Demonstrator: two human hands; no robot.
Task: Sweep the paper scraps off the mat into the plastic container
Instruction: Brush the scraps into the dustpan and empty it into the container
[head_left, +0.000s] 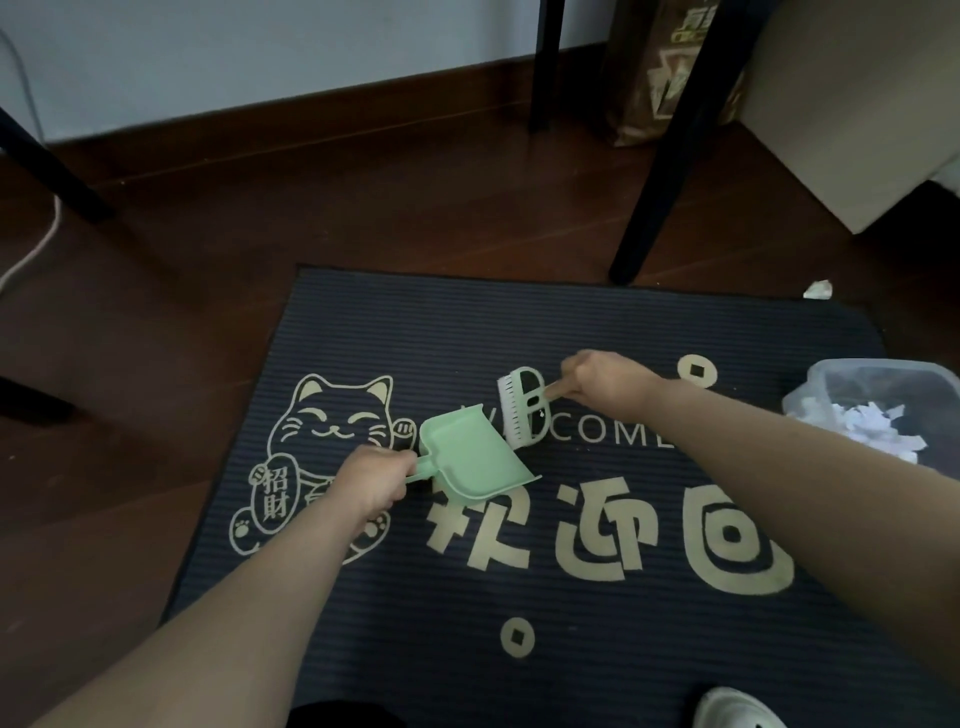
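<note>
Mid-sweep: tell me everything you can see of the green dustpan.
The dustpan is small, pale mint green, apparently smooth plastic: a flat tray with raised side walls and a short handle, gripped by the left hand. It sits over the mat beside the cat drawing, mouth facing right toward the brush, whose white bristles are close to its lip. Its inside looks empty. Whether it lies flat is unclear.
</note>
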